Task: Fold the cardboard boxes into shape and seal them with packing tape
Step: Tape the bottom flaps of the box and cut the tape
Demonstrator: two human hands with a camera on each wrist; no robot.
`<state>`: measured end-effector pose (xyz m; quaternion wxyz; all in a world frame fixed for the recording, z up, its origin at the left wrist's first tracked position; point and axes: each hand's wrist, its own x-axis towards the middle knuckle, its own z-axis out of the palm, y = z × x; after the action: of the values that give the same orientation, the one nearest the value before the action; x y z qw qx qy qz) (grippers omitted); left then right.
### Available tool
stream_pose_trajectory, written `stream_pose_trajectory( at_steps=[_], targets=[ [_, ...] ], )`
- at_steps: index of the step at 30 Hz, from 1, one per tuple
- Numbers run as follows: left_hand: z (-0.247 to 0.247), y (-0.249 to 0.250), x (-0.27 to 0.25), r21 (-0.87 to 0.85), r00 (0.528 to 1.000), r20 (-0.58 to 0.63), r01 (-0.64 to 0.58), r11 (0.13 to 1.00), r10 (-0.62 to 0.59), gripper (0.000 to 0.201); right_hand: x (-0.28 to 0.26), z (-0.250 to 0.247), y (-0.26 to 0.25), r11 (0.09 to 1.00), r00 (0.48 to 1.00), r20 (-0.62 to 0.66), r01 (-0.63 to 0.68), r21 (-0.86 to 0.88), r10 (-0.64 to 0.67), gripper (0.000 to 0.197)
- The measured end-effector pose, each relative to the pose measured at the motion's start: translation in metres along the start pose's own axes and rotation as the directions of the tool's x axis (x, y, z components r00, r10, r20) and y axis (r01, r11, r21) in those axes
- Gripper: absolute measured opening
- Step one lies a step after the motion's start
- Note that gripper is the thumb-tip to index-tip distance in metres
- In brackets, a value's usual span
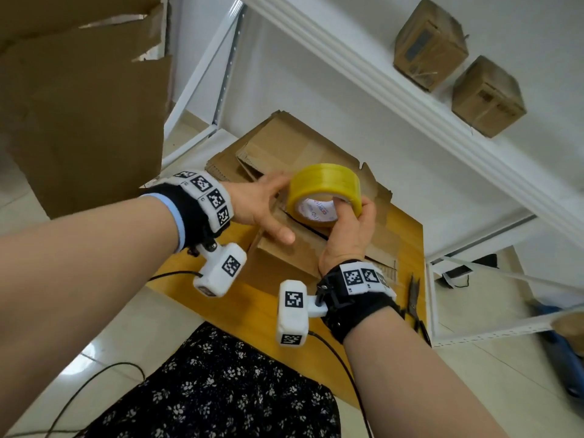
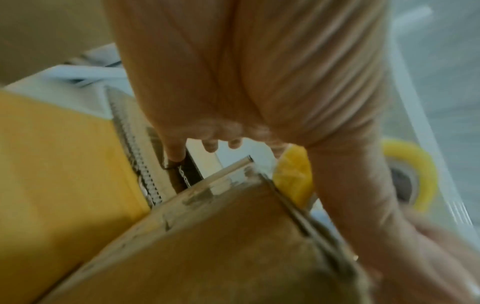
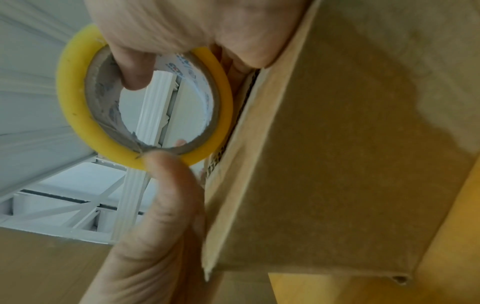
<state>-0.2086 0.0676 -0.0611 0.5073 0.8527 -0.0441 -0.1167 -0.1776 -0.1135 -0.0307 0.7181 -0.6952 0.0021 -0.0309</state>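
Observation:
A yellow roll of packing tape [image 1: 325, 192] is held just above a small folded cardboard box [image 1: 284, 257] on the wooden table [image 1: 407, 235]. My right hand [image 1: 347, 238] grips the roll, one digit hooked inside its white core and the rest round the outside. The right wrist view shows the tape roll [image 3: 72, 98] pinched against the box [image 3: 337, 144] by the right hand [image 3: 155, 226]. My left hand [image 1: 252, 203] reaches over the box with fingers straight, its fingertips against the roll's left side and its thumb over the box top. The left wrist view is blurred: left hand [image 2: 233, 82], box [image 2: 221, 236], tape roll [image 2: 293, 174].
A stack of flat cardboard [image 1: 284, 143] lies behind the box. Black scissors [image 1: 414, 298] rest at the table's right edge. Two taped boxes [image 1: 429, 45] [image 1: 486, 96] stand on the white shelf. A large cardboard sheet [image 1: 79, 105] leans at the left. Cables trail on the floor.

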Motion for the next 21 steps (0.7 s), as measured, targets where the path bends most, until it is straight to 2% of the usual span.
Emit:
stream_pose_trajectory(
  at_steps=[2, 4, 11, 13, 16, 21],
  targets=[
    [-0.004, 0.001, 0.008, 0.121, 0.996, 0.062, 0.059, 0.991, -0.067, 0.139, 0.001, 0.0, 0.0, 1.0, 1.0, 0.005, 0.008, -0.01, -0.008, 0.018],
    [-0.002, 0.001, 0.011, 0.118, 0.992, 0.089, 0.075, 0.99, -0.086, 0.137, 0.002, -0.002, -0.001, 0.999, 1.0, 0.026, 0.017, -0.033, -0.016, 0.018],
    [-0.007, 0.011, 0.004, 0.136, 0.988, 0.031, 0.146, 0.98, -0.151, 0.128, 0.007, -0.005, -0.008, 0.987, 0.991, 0.126, 0.061, -0.147, -0.043, 0.029],
    [-0.006, 0.01, 0.004, 0.146, 0.986, 0.023, 0.16, 0.976, -0.165, 0.129, 0.008, -0.007, -0.012, 0.982, 0.984, 0.164, 0.094, -0.163, -0.067, 0.026],
    [-0.004, 0.009, 0.003, 0.136, 0.986, 0.025, 0.16, 0.978, -0.165, 0.129, 0.011, -0.012, -0.022, 0.96, 0.957, 0.244, 0.204, -0.189, -0.155, 0.021],
    [-0.002, 0.013, -0.002, 0.093, 0.984, 0.015, 0.175, 0.98, -0.177, 0.113, 0.016, -0.019, -0.037, 0.907, 0.899, 0.389, 0.319, -0.274, -0.199, 0.033]
  ],
)
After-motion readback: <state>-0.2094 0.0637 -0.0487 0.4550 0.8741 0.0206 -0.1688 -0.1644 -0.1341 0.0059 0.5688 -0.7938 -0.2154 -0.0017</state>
